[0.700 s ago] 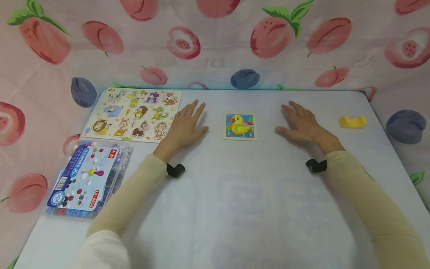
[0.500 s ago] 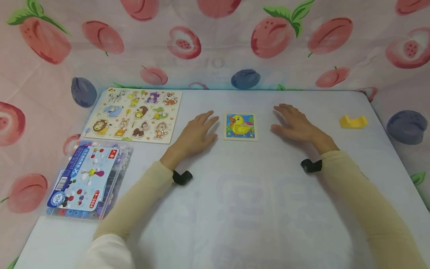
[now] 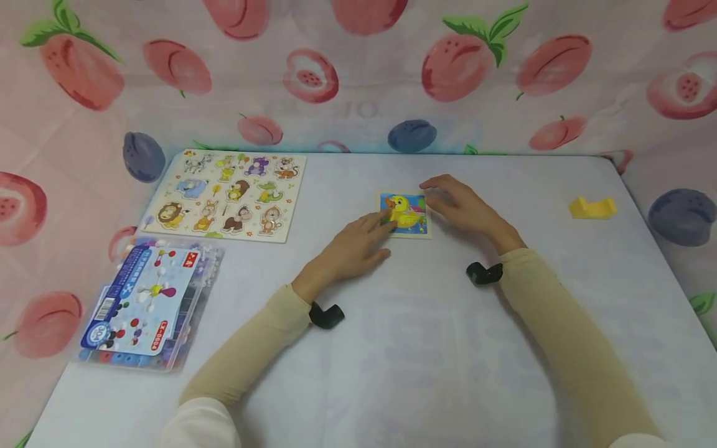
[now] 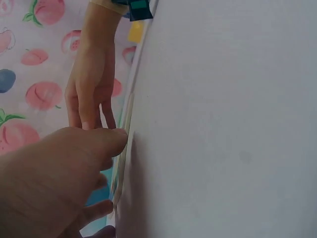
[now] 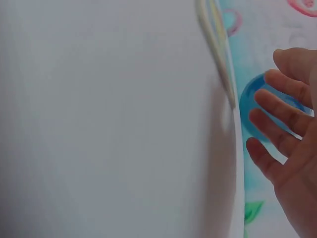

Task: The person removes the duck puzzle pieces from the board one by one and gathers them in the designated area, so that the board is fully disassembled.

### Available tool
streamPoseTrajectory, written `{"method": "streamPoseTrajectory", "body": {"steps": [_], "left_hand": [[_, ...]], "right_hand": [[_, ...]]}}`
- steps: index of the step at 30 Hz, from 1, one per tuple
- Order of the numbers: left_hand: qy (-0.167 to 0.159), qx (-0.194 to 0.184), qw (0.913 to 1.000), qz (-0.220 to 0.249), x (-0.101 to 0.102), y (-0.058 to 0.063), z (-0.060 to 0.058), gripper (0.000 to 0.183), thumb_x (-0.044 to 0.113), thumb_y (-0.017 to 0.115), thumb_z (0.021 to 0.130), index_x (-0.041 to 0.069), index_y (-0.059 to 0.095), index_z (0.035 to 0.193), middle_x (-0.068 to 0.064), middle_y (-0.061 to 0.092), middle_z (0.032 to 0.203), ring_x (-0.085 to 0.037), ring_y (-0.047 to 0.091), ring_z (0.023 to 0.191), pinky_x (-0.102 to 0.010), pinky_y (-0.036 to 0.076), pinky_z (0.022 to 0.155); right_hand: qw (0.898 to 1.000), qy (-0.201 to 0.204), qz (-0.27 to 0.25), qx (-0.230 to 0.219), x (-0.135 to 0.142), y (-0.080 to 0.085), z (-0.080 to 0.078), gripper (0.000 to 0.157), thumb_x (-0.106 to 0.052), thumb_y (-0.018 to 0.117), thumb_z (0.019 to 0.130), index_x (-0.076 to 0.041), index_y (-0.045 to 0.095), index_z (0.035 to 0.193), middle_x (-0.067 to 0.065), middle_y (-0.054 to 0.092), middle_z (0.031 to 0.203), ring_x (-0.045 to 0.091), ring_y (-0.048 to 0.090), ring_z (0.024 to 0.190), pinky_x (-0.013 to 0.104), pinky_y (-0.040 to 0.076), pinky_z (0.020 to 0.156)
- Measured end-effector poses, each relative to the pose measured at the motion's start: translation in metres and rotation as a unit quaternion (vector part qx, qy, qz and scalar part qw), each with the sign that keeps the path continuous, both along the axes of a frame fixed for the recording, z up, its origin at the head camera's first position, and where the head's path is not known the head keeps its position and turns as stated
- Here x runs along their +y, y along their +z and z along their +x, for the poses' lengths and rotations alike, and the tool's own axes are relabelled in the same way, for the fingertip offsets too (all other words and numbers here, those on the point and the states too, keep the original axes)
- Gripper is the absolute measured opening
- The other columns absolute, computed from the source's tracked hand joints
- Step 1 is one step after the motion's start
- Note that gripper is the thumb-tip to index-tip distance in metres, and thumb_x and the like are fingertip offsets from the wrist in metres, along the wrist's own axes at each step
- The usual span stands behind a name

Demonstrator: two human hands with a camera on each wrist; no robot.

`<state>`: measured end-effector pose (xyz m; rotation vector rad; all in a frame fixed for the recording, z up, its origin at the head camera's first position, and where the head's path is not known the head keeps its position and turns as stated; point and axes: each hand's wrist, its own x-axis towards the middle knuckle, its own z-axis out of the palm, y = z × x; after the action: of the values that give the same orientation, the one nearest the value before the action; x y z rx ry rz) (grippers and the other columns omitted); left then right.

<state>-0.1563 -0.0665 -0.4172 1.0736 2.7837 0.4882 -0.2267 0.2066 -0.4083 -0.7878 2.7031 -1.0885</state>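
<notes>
A small square duck picture puzzle [image 3: 414, 223], yellow duck on a blue ground with a pale frame, lies flat at the table's middle. My left hand [image 3: 350, 249] reaches in from its left, fingertips overlapping the puzzle's left edge. On the other side, the fingers of my right hand [image 3: 470, 211] hover around the upper right corner. Whether either hand touches the puzzle cannot be told. In the right wrist view the fingers [image 5: 275, 134] are spread and loosely bent, holding nothing. The left wrist view shows the left thumb [image 4: 106, 141] extended near the puzzle's edge.
An animal puzzle board [image 3: 221, 198] lies at the back left. In front of it sits a clear plastic case [image 3: 148, 305] with a molecule-model label. A yellow notched block [image 3: 592, 209] stands at the right. A fruit-print cloth [image 3: 358, 74] rises behind the table.
Both hands have come inward toward the duck puzzle from either side. The left moved right and nearer the front; the right moved left. The head view shifted slightly.
</notes>
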Motion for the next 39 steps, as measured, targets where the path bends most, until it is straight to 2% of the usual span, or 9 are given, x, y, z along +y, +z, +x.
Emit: {"method": "streamPoseTrajectory", "body": {"steps": [3,7,9,11,16,24,28,34,39], "left_hand": [[-0.004,0.013,0.9999,-0.009,0.0,-0.002,0.001,0.055,0.039,0.047,0.097,0.016,0.036,0.146,-0.006,0.024,0.157,-0.027,0.025,0.143,-0.044,0.026,0.115],[0.002,0.027,0.9996,-0.011,0.002,-0.005,0.002,0.053,0.042,0.044,0.098,0.018,0.037,0.146,-0.006,0.029,0.155,-0.026,0.025,0.143,-0.045,0.026,0.114],[0.007,0.037,0.9992,-0.012,0.004,-0.006,0.002,0.053,0.043,0.043,0.098,0.019,0.038,0.145,-0.006,0.03,0.154,-0.026,0.025,0.143,-0.045,0.027,0.113],[0.012,0.046,0.9988,-0.014,0.004,-0.008,0.002,0.053,0.043,0.042,0.098,0.019,0.038,0.145,-0.006,0.031,0.153,-0.026,0.025,0.143,-0.046,0.027,0.113],[0.017,0.054,0.9984,-0.01,0.004,-0.01,0.002,0.052,0.043,0.042,0.099,0.018,0.039,0.144,-0.007,0.032,0.153,-0.027,0.025,0.142,-0.047,0.028,0.112],[0.012,0.059,0.9981,-0.012,0.006,-0.014,0.003,0.053,0.043,0.042,0.098,0.018,0.038,0.145,-0.006,0.033,0.152,-0.027,0.025,0.142,-0.047,0.028,0.111],[0.016,0.064,0.9978,-0.012,0.006,-0.014,0.003,0.053,0.043,0.042,0.098,0.018,0.038,0.145,-0.006,0.033,0.152,-0.026,0.025,0.142,-0.047,0.028,0.111],[0.017,0.051,0.9984,-0.02,0.005,-0.014,0.005,0.054,0.045,0.04,0.099,0.018,0.037,0.145,-0.006,0.03,0.154,-0.026,0.023,0.143,-0.047,0.026,0.113],[0.018,0.061,0.9977,-0.026,0.004,-0.015,0.005,0.055,0.046,0.038,0.099,0.018,0.036,0.146,-0.005,0.031,0.153,-0.026,0.023,0.143,-0.046,0.026,0.113]], "right_hand": [[0.999,0.007,-0.039,0.0,-0.013,0.005,0.001,0.032,-0.017,0.054,0.096,-0.005,0.055,0.127,0.012,0.054,0.128,0.029,0.046,0.125,0.05,0.035,0.107],[0.997,0.004,-0.08,-0.022,-0.028,0.003,-0.001,0.031,-0.012,0.052,0.096,-0.003,0.055,0.126,0.015,0.055,0.128,0.03,0.049,0.121,0.049,0.037,0.104],[0.995,0.001,-0.093,-0.033,-0.035,0.002,-0.003,0.031,-0.011,0.052,0.096,-0.002,0.055,0.126,0.015,0.054,0.129,0.031,0.051,0.118,0.049,0.04,0.102],[0.995,0.003,-0.096,-0.038,-0.04,-0.004,-0.009,0.032,-0.016,0.053,0.097,-0.006,0.055,0.127,0.011,0.054,0.13,0.029,0.052,0.117,0.047,0.041,0.102],[0.997,0.019,-0.069,-0.034,-0.051,-0.008,-0.016,0.034,-0.021,0.054,0.096,-0.01,0.054,0.129,0.009,0.054,0.126,0.024,0.053,0.114,0.044,0.041,0.102],[1.0,0.023,-0.001,-0.021,-0.061,-0.009,-0.019,0.038,-0.019,0.058,0.094,-0.007,0.055,0.13,0.013,0.049,0.124,0.027,0.051,0.109,0.046,0.041,0.1],[0.999,0.026,0.023,-0.019,-0.064,-0.01,-0.022,0.039,-0.023,0.058,0.095,-0.006,0.056,0.13,0.015,0.045,0.129,0.029,0.05,0.111,0.047,0.041,0.1],[0.998,0.023,0.045,-0.037,-0.069,-0.008,-0.021,0.041,-0.028,0.057,0.095,-0.009,0.056,0.131,0.016,0.043,0.134,0.031,0.049,0.116,0.049,0.039,0.103],[0.998,0.028,0.051,-0.024,-0.071,-0.007,-0.021,0.039,-0.026,0.057,0.095,-0.008,0.057,0.129,0.017,0.043,0.134,0.033,0.045,0.121,0.051,0.035,0.105]]}}
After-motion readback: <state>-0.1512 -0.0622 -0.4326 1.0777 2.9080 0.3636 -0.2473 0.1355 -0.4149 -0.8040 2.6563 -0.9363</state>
